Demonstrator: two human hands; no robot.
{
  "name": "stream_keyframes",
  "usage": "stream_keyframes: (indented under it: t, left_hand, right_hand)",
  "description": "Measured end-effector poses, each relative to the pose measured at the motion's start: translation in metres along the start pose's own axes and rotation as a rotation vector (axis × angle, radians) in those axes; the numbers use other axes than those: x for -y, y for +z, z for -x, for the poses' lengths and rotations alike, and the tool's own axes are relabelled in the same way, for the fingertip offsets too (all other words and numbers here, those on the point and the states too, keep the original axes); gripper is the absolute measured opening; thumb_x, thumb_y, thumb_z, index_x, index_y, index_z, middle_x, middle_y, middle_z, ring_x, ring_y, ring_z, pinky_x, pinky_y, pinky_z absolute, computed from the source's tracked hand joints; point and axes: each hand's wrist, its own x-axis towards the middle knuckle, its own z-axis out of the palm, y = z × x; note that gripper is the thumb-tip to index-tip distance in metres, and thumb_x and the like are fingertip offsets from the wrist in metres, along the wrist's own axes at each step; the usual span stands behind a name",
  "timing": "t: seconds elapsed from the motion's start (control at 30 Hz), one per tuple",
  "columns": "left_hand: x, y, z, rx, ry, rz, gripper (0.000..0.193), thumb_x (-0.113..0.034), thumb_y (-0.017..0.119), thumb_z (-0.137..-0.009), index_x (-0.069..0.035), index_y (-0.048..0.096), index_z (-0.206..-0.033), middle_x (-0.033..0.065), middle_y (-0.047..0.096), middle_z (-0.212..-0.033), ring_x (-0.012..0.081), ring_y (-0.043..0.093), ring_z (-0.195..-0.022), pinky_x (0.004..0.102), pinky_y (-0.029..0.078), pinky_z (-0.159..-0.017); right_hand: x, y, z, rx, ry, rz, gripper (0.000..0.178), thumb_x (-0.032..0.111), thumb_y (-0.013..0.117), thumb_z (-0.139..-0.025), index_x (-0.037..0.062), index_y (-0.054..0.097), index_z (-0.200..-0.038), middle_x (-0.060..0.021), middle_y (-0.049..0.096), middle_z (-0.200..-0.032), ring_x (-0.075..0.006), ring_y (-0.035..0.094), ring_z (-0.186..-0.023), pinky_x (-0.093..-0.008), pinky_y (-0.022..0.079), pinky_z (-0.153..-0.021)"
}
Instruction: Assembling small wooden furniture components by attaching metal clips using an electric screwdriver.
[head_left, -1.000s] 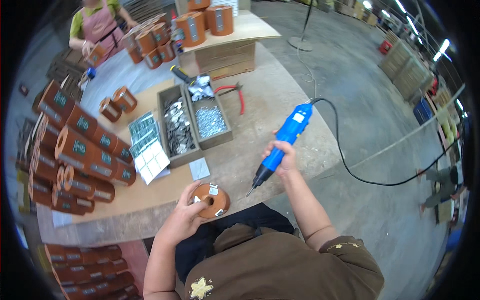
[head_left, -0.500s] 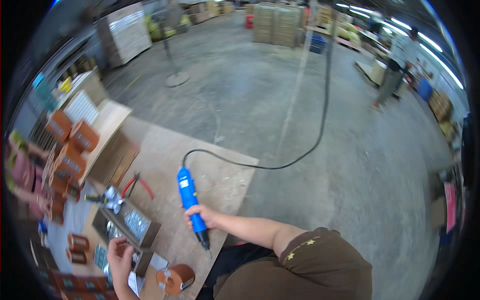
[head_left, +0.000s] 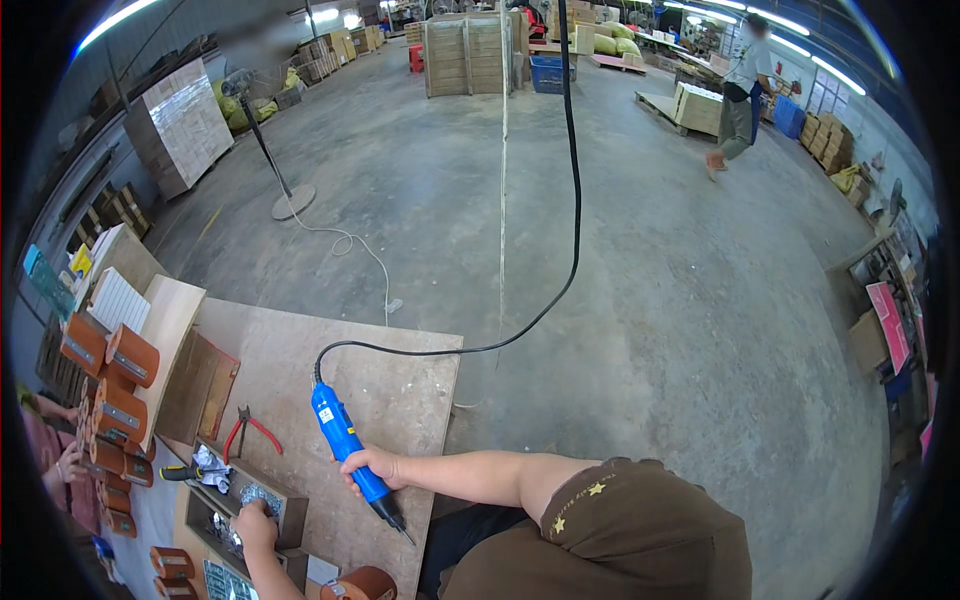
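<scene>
Fingers of the left hand (head_left: pixel 257 528) dip toward small silvery metal fasteners (head_left: pixel 262 496) in an open grey wooden tray (head_left: pixel 294 522); their tips are hidden, so I cannot tell whether they pinch anything. Just left of these fingers, an adjoining grey wooden tray (head_left: pixel 294 567) holds small flat metal pieces (head_left: pixel 223 530). Fingers of the right hand (head_left: pixel 372 468) wrap round a blue-and-black cylindrical power screwdriver (head_left: pixel 335 425) above the surface (head_left: pixel 395 390). Nearer the body than the left fingers is a reddish-brown cylinder (head_left: pixel 367 583); beyond them lie red-handled metal pliers (head_left: pixel 246 432).
</scene>
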Motion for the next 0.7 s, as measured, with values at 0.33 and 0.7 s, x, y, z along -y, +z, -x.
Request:
stream_keyframes:
  t: [0.33, 0.7]
  left_hand:
    - [-0.008, -0.02, 0.02, -0.197, -0.169, 0.404, 0.013, -0.013, 0.053, -0.068, -0.009, 0.062, -0.075, 0.0168, 0.06, -0.078, 0.0328, 0.057, -0.078, 0.0417, 0.045, -0.069]
    - [-0.005, -0.044, 0.111, -0.711, -0.232, 1.243, 0.003, -0.001, 0.058, -0.075, 0.001, 0.06, -0.076, 0.0108, 0.064, -0.078, 0.0151, 0.061, -0.073, 0.0257, 0.048, -0.064]
  right_hand:
    - [0.007, -0.004, 0.002, -0.016, 0.052, -0.072, 0.047, 0.011, 0.056, -0.071, 0.0112, 0.038, -0.114, -0.0072, 0.048, -0.066, -0.0192, 0.051, -0.058, -0.0359, 0.045, -0.058]
    - [-0.001, -0.007, -0.001, 0.021, -0.023, 0.025, 0.044, 0.015, 0.054, -0.066, 0.0131, 0.043, -0.109, -0.0082, 0.048, -0.064, -0.0212, 0.048, -0.056, -0.0389, 0.043, -0.056]
